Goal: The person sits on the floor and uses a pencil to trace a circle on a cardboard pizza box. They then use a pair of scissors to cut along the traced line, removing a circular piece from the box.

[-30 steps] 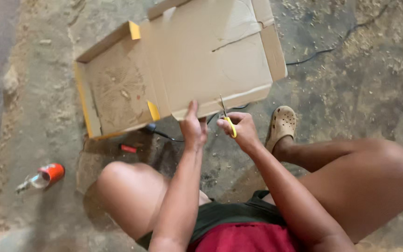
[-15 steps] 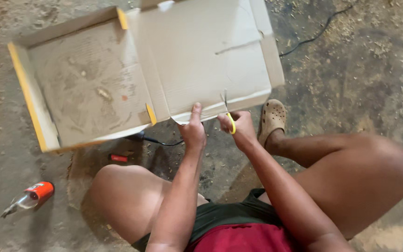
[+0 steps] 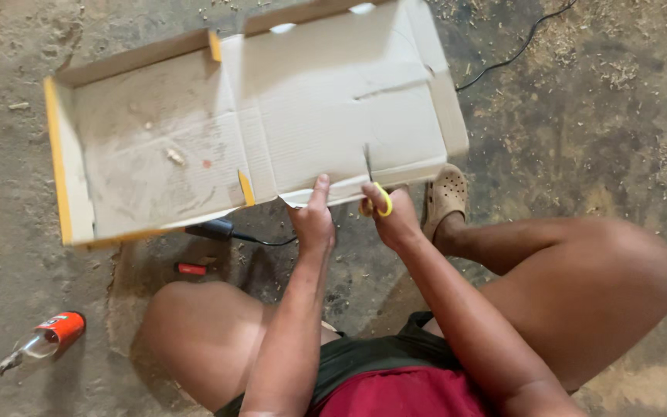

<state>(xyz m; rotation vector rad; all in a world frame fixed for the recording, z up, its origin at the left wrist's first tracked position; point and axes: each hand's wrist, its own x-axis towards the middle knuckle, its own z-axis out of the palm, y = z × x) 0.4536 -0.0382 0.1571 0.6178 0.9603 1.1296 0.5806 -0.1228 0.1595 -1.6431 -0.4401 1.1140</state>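
Dusty floor (image 3: 596, 139) around cardboard edge (image 3: 364, 188)

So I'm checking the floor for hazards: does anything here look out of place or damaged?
A clear bottle with an orange label lies tipped on the dusty floor, and the flattened cardboard box is soiled and already slit.
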